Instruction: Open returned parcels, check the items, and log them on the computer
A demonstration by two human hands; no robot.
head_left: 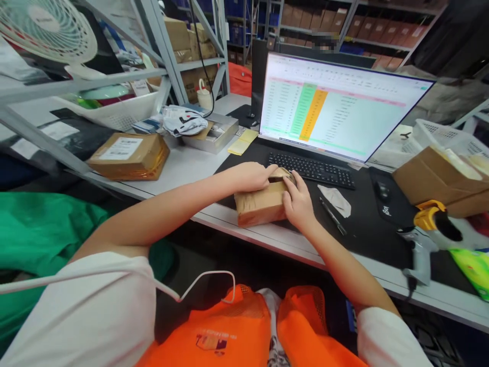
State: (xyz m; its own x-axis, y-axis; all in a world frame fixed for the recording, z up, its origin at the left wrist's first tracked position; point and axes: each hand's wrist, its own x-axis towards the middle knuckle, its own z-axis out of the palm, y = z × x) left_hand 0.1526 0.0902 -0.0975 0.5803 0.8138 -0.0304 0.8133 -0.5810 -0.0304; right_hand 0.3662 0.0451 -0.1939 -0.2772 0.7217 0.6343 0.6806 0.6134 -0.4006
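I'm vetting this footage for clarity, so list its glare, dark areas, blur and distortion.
Head view: monitor bright, its small text unreadable; head view: fan looks stretched at the upper-left corner, probably by a wide lens; head view: dark beneath the desk; head view: pixelated patch above the monitor; head view: left hand, right hand and cardboard box fairly sharp.

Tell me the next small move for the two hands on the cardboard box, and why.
Probably ease back what looks like a flap on the cardboard box: the left hand and right hand both have fingers at the top, beside a narrow dark gap, and the contents cannot be made out.
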